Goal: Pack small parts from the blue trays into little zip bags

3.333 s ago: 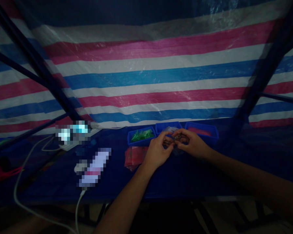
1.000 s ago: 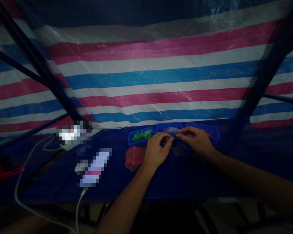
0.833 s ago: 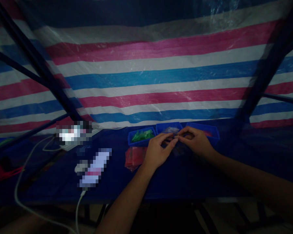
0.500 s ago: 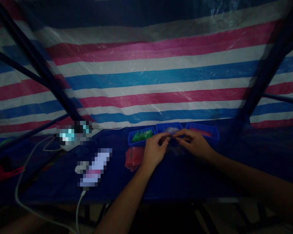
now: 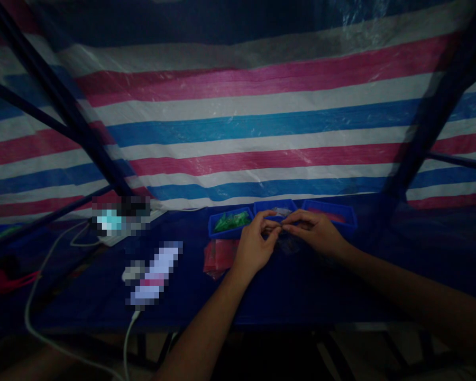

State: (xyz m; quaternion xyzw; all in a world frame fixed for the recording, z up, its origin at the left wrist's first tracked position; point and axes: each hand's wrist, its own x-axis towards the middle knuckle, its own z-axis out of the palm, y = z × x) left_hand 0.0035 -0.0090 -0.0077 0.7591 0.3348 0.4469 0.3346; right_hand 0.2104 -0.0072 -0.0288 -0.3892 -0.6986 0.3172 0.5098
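My left hand (image 5: 258, 241) and my right hand (image 5: 316, 231) meet fingertip to fingertip above the table, just in front of the bins. Both are closed in a pinch; what lies between the fingers is too small and dark to name. Behind them, a blue bin (image 5: 275, 204) holds clear plastic pieces. To its left a blue bin (image 5: 212, 226) contains green packets (image 5: 232, 220). The blue bin on the right (image 5: 351, 217) has red pieces (image 5: 331, 215) in it, partly hidden by my right hand. Red plastic bags (image 5: 219, 256) lie stacked beside my left wrist.
A blurred-out phone (image 5: 156, 275) with a white cable (image 5: 130, 330) lies on the blue table (image 5: 301, 296). Farther left is a white power strip (image 5: 143, 225). Dark metal posts (image 5: 59, 100) frame a striped tarp (image 5: 254, 121) behind the table. Part of another person's arm shows at lower left.
My left hand has shifted slightly right, and its fingertips now meet those of my right hand. The right hand has barely moved.
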